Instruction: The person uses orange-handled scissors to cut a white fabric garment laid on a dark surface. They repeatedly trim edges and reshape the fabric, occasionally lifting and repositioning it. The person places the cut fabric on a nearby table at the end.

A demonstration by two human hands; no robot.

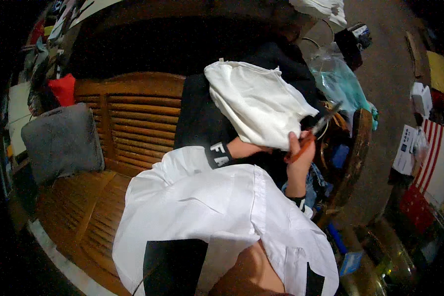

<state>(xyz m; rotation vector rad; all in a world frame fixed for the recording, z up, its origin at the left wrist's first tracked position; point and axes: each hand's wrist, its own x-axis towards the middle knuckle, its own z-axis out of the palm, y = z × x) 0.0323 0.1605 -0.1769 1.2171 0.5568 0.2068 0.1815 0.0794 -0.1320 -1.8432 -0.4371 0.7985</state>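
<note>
It's dim in here, grainy-black beyond the brown slatted wooden bench (142, 114), the loose white cloth (256, 98) brighter right of it.

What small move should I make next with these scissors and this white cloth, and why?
I'd probably turn the scissors in your right hand toward the white cloth, since they point off past its right edge. Your left hand is partly hidden beneath the cloth, so check where those fingers are as you turn.
</note>
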